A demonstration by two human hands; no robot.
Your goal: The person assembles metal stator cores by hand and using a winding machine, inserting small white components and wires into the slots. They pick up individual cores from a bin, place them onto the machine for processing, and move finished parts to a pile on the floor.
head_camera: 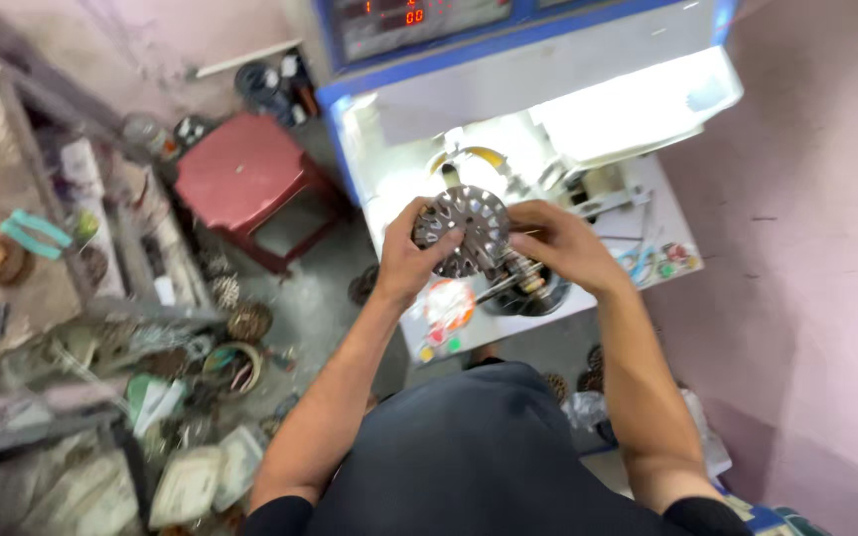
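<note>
The person stood over a white desk [638, 213] and held a round metal disc [469, 226] with a ring of slots, tilted up toward the camera, above the desk's middle. The left hand [411, 260] was closed round the disc's rim at about eight o'clock, thumb across its face and fingers tucked behind. The right hand [560, 243] was curled at the disc's three o'clock edge, its fingertips pinched together against the rim; whether a fine wire ran between them could not be told. Just below the disc, at five o'clock, a short metal shaft [508, 281] with a threaded end stuck out over a dark round part [538, 298] lying on the desk.

At twelve o'clock from the hands rose a blue-and-white machine [508, 89] with a red-lit display [399, 14], its work area very brightly lit. Small coloured bits [662, 263] lay on the desk at three o'clock. At ten o'clock stood a red stool [240, 169] on the floor. Further out at nine o'clock a cluttered shelf rack [71, 248] held tools and odd parts, with more scrap and papers [191, 486] heaped on the floor at seven o'clock.
</note>
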